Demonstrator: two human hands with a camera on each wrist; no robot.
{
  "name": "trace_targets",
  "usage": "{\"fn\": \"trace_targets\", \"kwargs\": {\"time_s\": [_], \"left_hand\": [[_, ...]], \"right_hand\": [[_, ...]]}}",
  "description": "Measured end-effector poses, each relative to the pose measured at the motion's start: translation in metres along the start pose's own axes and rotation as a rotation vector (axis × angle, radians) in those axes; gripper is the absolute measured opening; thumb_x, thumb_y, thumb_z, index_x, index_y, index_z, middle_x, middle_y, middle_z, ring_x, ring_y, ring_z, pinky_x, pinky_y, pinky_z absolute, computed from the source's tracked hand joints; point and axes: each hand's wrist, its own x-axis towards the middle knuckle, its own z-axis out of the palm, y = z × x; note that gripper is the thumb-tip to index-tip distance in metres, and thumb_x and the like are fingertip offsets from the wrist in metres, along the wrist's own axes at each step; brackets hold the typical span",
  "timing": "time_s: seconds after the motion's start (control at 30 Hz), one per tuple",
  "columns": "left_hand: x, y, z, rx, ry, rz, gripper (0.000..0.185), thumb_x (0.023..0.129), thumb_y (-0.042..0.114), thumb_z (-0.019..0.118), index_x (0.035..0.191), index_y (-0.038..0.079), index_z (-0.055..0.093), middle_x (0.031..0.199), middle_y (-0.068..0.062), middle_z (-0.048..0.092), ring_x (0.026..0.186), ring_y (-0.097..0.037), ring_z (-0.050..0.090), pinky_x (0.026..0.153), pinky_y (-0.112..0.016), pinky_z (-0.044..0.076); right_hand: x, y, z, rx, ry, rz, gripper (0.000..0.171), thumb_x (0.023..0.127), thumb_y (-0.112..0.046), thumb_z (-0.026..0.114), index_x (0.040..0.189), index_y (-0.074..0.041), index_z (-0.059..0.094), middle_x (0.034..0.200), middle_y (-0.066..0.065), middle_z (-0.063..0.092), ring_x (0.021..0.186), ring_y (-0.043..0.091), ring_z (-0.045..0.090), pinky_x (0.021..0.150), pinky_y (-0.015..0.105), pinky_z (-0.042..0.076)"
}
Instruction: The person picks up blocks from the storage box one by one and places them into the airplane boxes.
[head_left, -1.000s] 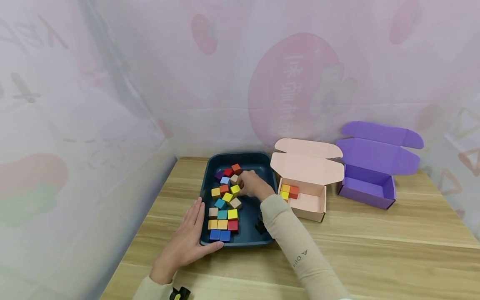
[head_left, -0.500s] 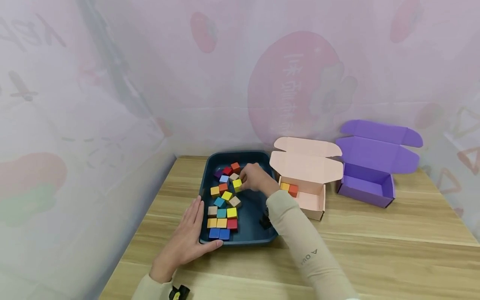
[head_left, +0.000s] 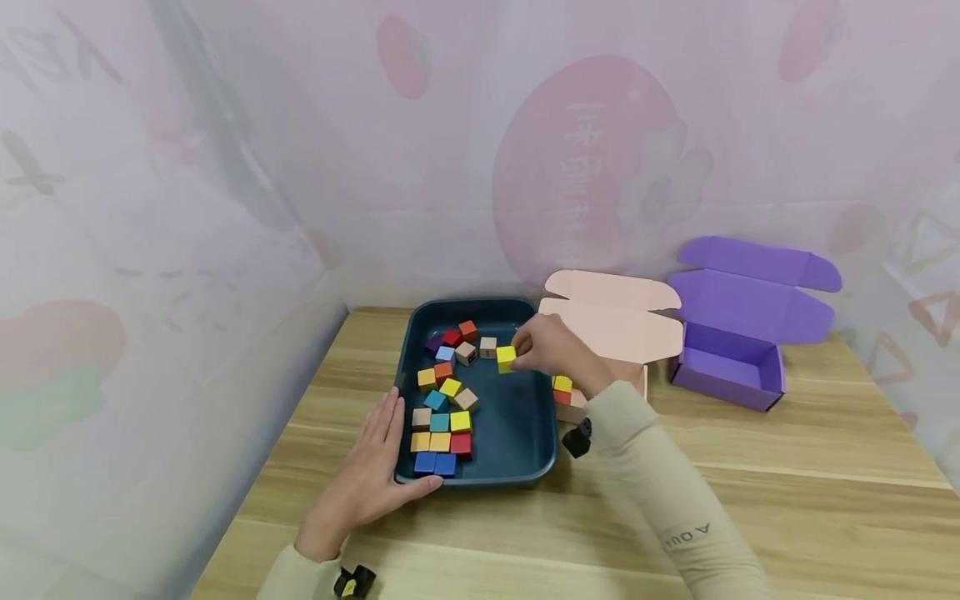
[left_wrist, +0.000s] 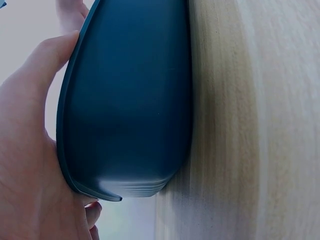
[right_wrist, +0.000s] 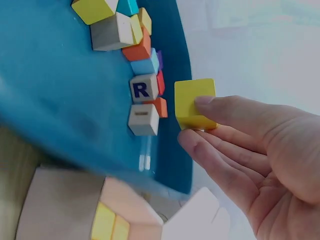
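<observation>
While left hand (head_left: 367, 483) flat against tray (head_left: 517, 417), yellow cube (head_left: 506, 357) pinched in right hand (head_left: 551, 350).

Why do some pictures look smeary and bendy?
Right wrist view: the tray and pink box smear with motion, while the yellow cube looks sharp. Left wrist view: so close that the tray's wall bulges. Head view: evenly lit, straight edges curving toward the sides.

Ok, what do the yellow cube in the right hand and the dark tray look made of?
Yellow cube: probably painted wood, with matte faces and crisp edges; bare tan cubes lie nearby.
Tray: likely moulded plastic, with a smooth dark blue wall, rounded corners and a thin rim.
</observation>
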Motion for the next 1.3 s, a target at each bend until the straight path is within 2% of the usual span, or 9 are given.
{"fn": "trace_targets", "kwargs": {"time_s": [0.33,0.6,0.83,0.97,1.13,1.3], "left_hand": [[0.001,0.002,-0.001,-0.01,-0.01,0.006,0.128,0.083,0.08,0.066,0.17,0.005,0.01,0.18,-0.013,0.002,0.166,-0.038,0.009,0.133,-0.062,0.017],[-0.001,0.002,-0.003,-0.018,-0.01,-0.008,0.129,0.083,0.081,0.066,0.17,0.005,0.009,0.18,-0.014,0.003,0.166,-0.039,0.009,0.132,-0.062,0.018],[0.0,0.001,-0.003,-0.01,-0.001,-0.01,0.129,0.083,0.081,0.066,0.17,0.003,0.01,0.18,-0.015,0.004,0.166,-0.04,0.01,0.132,-0.064,0.019],[0.0,0.001,-0.001,-0.01,-0.005,-0.01,0.129,0.083,0.081,0.066,0.17,0.004,0.01,0.18,-0.015,0.004,0.165,-0.04,0.01,0.132,-0.064,0.019],[0.002,0.0,0.001,-0.003,-0.007,-0.011,0.129,0.083,0.084,0.063,0.17,0.004,0.01,0.18,-0.014,0.003,0.166,-0.04,0.01,0.132,-0.063,0.019],[0.003,0.002,0.002,-0.008,-0.011,-0.015,0.13,0.082,0.084,0.063,0.17,0.004,0.01,0.18,-0.014,0.003,0.166,-0.04,0.01,0.132,-0.063,0.019]], "right_hand": [[-0.044,0.02,-0.028,0.077,0.071,0.04,0.023,0.09,-0.016,0.084,0.108,-0.002,0.081,0.101,0.012,0.082,0.089,0.021,0.079,0.083,0.037,0.067],[-0.068,0.041,-0.034,0.071,0.117,0.124,0.026,0.089,-0.016,0.084,0.108,0.002,0.079,0.094,0.012,0.081,0.082,0.019,0.076,0.083,0.04,0.066],[-0.08,0.062,-0.02,0.058,0.137,0.214,0.024,0.088,-0.016,0.085,0.105,0.001,0.079,0.094,0.012,0.081,0.082,0.021,0.074,0.08,0.04,0.065],[-0.082,0.075,-0.005,0.059,0.136,0.254,0.018,0.087,-0.016,0.087,0.096,-0.002,0.079,0.09,0.009,0.079,0.082,0.021,0.072,0.075,0.037,0.063],[-0.082,0.088,0.01,0.08,0.145,0.294,0.016,0.083,-0.016,0.089,0.087,-0.005,0.078,0.085,0.007,0.076,0.079,0.022,0.065,0.067,0.031,0.054],[-0.08,0.095,0.02,0.111,0.181,0.303,0.014,0.079,-0.011,0.088,0.081,-0.004,0.077,0.08,0.006,0.074,0.078,0.021,0.063,0.065,0.029,0.053]]}}
